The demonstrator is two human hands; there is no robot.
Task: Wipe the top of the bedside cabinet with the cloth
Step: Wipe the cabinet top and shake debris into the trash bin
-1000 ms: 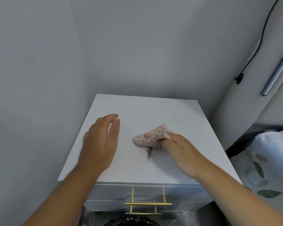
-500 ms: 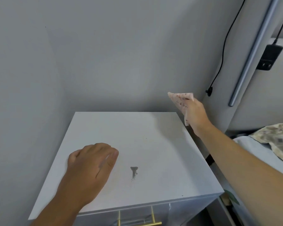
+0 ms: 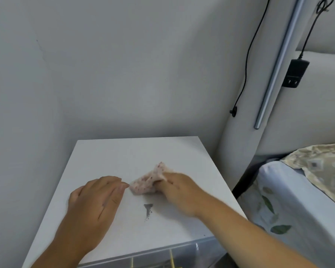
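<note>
- Centrally, the crumpled pink speckled cloth (image 3: 147, 180) lies bunched on the flat white top of the bedside cabinet (image 3: 112, 157), slightly toward its near half; one corner of the fabric peaks upward.
- Just in front of the cloth, and apart from it, a dark grey funnel-shaped stain (image 3: 148, 211) with small specks below marks the white surface.
- Right hand (image 3: 179, 192): fingers curled and closed on the cloth's right edge, pressing it to the cabinet top; the forearm enters from the lower right. The hand appears motion-blurred.
- Left hand (image 3: 97, 200): released and flat, palm down on the cabinet top, fingers together, fingertips just beside the cloth's left edge; whether they touch it cannot be told.
- Right of the cabinet stands a bed with leaf-patterned bedding (image 3: 290, 200).
</note>
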